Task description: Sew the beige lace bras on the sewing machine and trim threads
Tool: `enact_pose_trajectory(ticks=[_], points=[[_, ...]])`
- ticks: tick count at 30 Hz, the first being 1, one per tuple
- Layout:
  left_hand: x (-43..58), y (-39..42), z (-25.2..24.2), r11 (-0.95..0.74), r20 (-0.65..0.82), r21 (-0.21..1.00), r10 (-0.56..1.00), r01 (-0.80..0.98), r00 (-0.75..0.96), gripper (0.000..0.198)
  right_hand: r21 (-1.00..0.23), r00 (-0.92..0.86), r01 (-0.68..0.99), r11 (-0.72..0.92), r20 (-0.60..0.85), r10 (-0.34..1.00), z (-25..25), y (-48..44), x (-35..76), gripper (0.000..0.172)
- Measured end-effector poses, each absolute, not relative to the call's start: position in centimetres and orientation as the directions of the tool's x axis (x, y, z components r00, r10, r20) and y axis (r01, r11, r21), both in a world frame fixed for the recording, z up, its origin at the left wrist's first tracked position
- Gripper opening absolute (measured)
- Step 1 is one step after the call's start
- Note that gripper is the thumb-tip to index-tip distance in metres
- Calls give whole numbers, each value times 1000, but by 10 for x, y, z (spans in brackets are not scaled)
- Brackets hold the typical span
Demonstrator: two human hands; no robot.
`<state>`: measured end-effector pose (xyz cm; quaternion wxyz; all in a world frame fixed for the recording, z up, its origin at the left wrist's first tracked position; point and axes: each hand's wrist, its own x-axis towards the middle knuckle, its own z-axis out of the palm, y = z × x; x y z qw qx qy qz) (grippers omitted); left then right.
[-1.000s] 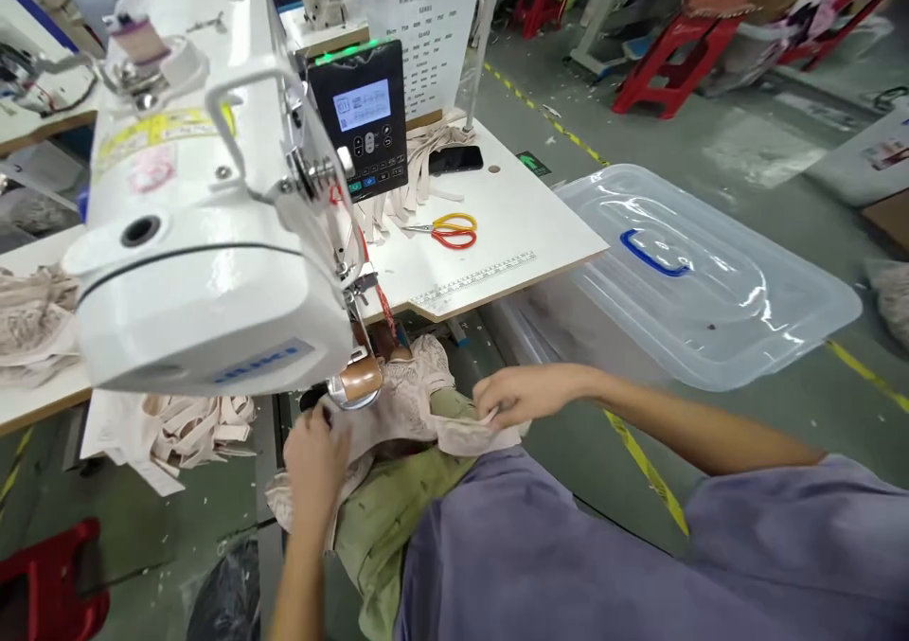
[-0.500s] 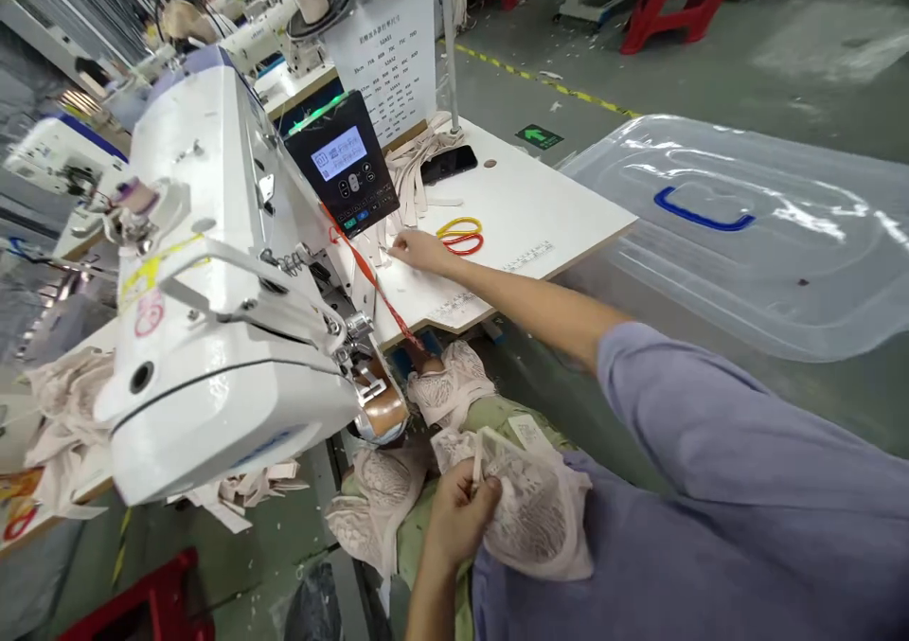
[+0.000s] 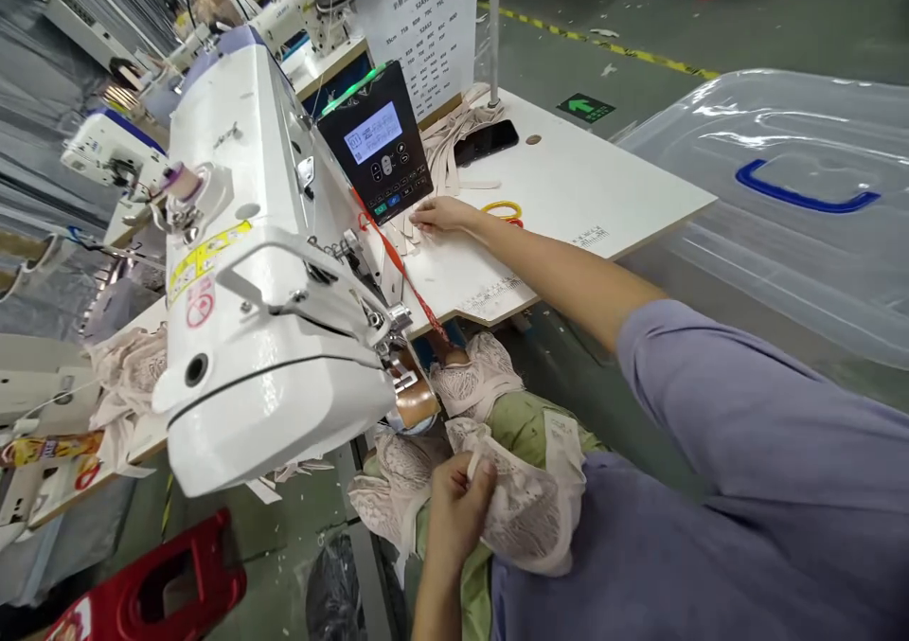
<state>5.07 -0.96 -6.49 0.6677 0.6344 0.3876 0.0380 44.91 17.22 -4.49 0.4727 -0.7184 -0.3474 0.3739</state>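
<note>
My left hand point(image 3: 460, 508) is closed in a pinch on the edge of a pale pink lace bra point(image 3: 529, 518), held over my lap. A white label hangs at the bra's side. Out on the white table, my right hand point(image 3: 444, 215) has its fingers together on pale fabric strips point(image 3: 406, 234) beside the control panel point(image 3: 376, 144). The strip ends are partly hidden by the fingers. More lace bra pieces point(image 3: 401, 475) lie across my knees, below the head of the white sewing machine point(image 3: 276, 404).
Scissors point(image 3: 503, 209) with yellow and red handles and a black phone point(image 3: 487, 142) lie on the table point(image 3: 603, 191). A clear plastic bin lid point(image 3: 795, 243) with a blue handle is at the right. A red stool point(image 3: 156, 575) stands lower left. A red ribbon point(image 3: 401, 267) hangs from the machine.
The view has shifted, so the machine and table sit further right. My right hand stays at the strips by the panel. My left hand still holds the bra, which has turned slightly.
</note>
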Motion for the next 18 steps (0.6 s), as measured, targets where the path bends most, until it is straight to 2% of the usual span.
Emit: enact_pose_trajectory(ticks=[4,6,8,10,13,18], points=[[50,-2,-54,186,-468,864,635,467,614,56,-980,381,-59,-188,-196,903,-44,118,416,26],[48,2,-49,159,-439,872,674,464,594,55,-946,198,-276,-167,-226,954,-48,79,385,26],[44,5,-46,134,-407,885,689,446,599,54,-849,-77,-482,-215,-203,976,-52,35,350,30],[40,6,-44,126,-392,891,697,436,601,51,-801,-258,-533,-273,-153,954,-53,-5,315,33],[34,2,-38,117,-375,900,701,421,607,46,-790,-257,-546,-279,-158,953,-54,-48,275,31],[24,-7,-27,67,-312,924,703,377,639,40,-854,-75,-464,-235,-227,971,-58,-72,247,29]])
